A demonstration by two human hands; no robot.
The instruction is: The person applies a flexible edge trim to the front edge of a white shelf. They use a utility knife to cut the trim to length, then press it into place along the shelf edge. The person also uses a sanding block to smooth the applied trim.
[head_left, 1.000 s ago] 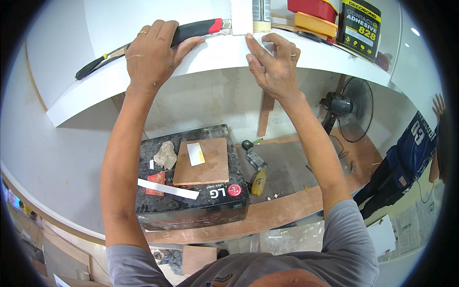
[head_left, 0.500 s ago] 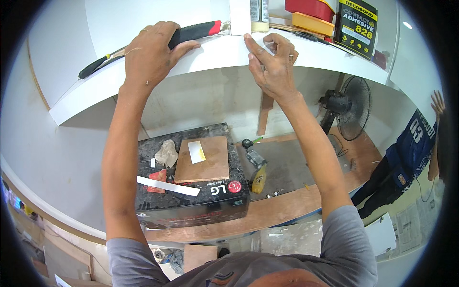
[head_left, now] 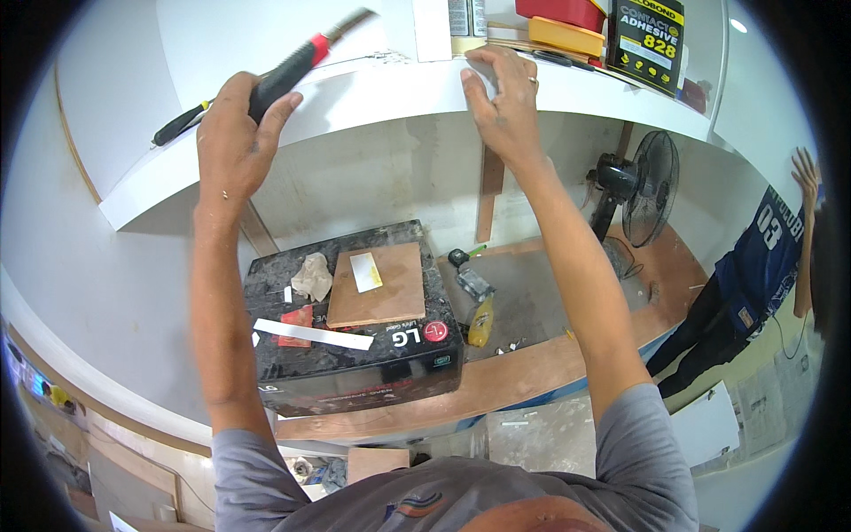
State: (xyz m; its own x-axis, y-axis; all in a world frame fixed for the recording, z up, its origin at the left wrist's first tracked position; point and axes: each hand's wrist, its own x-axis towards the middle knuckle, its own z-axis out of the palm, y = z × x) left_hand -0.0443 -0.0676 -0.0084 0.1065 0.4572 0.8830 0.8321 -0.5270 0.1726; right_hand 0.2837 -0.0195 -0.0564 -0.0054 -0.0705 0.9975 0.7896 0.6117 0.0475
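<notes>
My left hand (head_left: 238, 137) is closed around the black grip of a bladed hand tool (head_left: 289, 74). This tool has a red collar and a narrow metal blade that points up and to the right, clear of the white upright (head_left: 432, 31). Its exact kind I cannot make out. Against the front edge of the curved white shelf (head_left: 372, 96) rests my right hand (head_left: 508, 102), just right of the upright. Its thumb stands apart from the fingers, and nothing shows in it. Small crumbs (head_left: 387, 58) lie on the shelf left of the upright.
Cans (head_left: 467, 22), red (head_left: 567, 11) and yellow (head_left: 566, 37) containers and a black tin (head_left: 645, 44) stand on the shelf's right. A black-handled tool (head_left: 180, 124) lies left. Below are a black box (head_left: 355, 372) and a fan (head_left: 651, 188). A person (head_left: 749, 266) stands far right.
My left hand has drawn the tool away from the upright, leftward and down, tilting its blade upward. My right hand's fingers have shifted onto the shelf edge beside the upright.
</notes>
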